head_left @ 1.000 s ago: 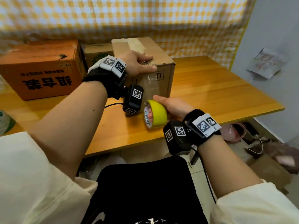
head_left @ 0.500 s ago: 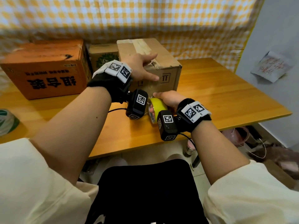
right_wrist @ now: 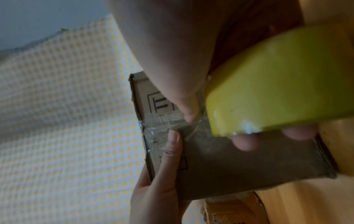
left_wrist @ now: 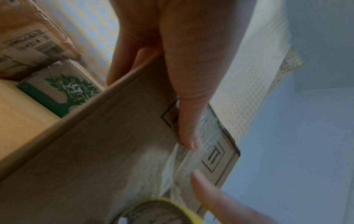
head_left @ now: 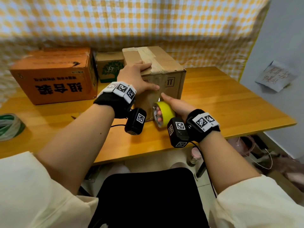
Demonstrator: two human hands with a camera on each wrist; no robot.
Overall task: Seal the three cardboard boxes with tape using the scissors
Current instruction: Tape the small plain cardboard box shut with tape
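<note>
A brown cardboard box (head_left: 171,63) stands mid-table with old tape along its top. My left hand (head_left: 143,76) lies over its top front edge, fingers flat on top and thumb (left_wrist: 189,133) pressed straight onto the front face. My right hand (head_left: 177,106) holds a yellow tape roll (head_left: 166,111) low against that face, fingers curled through its core. Its thumb (right_wrist: 184,106) presses a clear tape strip (right_wrist: 159,128) that runs from the roll up the face. An orange box (head_left: 56,76) and a small tree-printed box (head_left: 110,68) stand to the left. No scissors show.
A green-and-white bundle (head_left: 9,127) lies at the table's left edge. A checked cloth (head_left: 148,22) hangs close behind the boxes. The wooden table (head_left: 230,104) extends bare to the right of the brown box. Bags and cables lie on the floor at the right.
My right hand has carried the roll from the table's front edge up to the box's front face and laid its thumb on the tape. My left thumb has moved down onto that face.
</note>
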